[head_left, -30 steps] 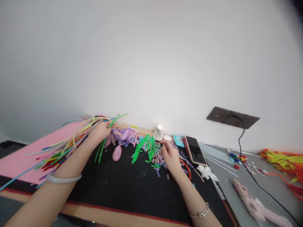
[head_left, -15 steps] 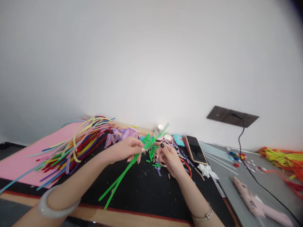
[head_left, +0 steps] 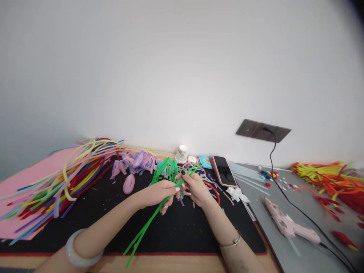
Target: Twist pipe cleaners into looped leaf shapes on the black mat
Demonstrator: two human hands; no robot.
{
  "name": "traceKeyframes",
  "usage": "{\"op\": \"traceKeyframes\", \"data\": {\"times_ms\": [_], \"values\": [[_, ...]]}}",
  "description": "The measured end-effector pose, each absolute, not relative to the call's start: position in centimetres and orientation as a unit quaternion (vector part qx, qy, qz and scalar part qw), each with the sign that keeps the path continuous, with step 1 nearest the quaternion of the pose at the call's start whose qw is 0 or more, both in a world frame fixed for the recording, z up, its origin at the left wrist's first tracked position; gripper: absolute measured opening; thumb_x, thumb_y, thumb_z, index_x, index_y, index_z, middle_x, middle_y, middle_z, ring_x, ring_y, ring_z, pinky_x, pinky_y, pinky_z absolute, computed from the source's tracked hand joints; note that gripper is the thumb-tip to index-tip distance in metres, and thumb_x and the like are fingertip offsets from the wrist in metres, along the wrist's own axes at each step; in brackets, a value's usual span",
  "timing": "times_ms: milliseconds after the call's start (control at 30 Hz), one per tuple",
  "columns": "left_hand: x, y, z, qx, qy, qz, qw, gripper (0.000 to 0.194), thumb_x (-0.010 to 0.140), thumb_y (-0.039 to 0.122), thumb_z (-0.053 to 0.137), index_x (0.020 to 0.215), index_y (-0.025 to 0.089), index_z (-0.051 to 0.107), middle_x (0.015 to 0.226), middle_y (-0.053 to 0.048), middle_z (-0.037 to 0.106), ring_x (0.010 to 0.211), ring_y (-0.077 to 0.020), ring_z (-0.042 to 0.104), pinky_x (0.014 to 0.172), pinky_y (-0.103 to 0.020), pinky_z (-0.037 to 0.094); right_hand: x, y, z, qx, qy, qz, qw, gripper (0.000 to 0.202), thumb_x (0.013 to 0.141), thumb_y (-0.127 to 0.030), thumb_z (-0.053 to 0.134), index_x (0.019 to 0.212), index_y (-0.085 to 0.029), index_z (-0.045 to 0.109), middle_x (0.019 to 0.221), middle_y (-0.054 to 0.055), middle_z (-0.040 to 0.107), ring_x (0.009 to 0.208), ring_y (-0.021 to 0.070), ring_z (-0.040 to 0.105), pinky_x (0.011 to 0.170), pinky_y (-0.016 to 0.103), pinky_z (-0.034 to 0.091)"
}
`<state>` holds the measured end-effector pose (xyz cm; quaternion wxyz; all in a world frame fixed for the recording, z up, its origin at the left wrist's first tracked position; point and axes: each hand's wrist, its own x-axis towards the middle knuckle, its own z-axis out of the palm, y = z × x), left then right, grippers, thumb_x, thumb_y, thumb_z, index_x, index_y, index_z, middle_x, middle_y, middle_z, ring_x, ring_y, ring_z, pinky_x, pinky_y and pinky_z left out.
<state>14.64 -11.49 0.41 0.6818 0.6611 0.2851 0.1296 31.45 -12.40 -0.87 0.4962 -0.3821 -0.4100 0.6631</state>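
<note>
Both hands meet over the black mat (head_left: pixel 113 231), closed on the same few long green pipe cleaners (head_left: pixel 148 223). My left hand (head_left: pixel 162 191) grips them around the middle, and two ends trail down toward the front edge, slightly spread. My right hand (head_left: pixel 195 187) pinches the strands nearer their upper end, thumb and fingers pressed together. Short tips poke out above it. Behind the hands lie bent green pipe cleaner pieces (head_left: pixel 163 168), partly covered by the fingers. A loose pink-purple pipe cleaner loop (head_left: pixel 129 184) rests left of them, near a heap of purple loops (head_left: pixel 140 161).
Many coloured pipe cleaners (head_left: pixel 85 170) lie on pink paper (head_left: pixel 8 185) at left. A white cup (head_left: pixel 182 153), a phone (head_left: pixel 224 171) and a crumpled tissue (head_left: pixel 236 194) stand at back and right. A pink glue gun (head_left: pixel 290 225) with a cord lies on the grey surface (head_left: pixel 284 258).
My right hand has closed on the upper part of the green pipe cleaners and come close to my left hand. The camera view has shifted slightly to the right.
</note>
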Motion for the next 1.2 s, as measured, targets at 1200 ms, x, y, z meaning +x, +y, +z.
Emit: {"op": "traceKeyframes", "data": {"times_ms": [1200], "values": [[14.3,-10.4,1.4,0.758,0.268,0.029,0.594,0.036,0.08,0.047,0.05,0.075,0.015,0.065,0.056,0.002,0.053,0.049,-0.0087,0.05,0.051,-0.019,0.042,34.0,-11.9,1.1,-0.417,-0.462,0.521,0.584,0.027,0.075,-0.042,0.063,0.071,-0.015,0.06,0.05,-0.005,0.038,0.041,0.0048,0.026,0.037,0.019,0.019]]}}
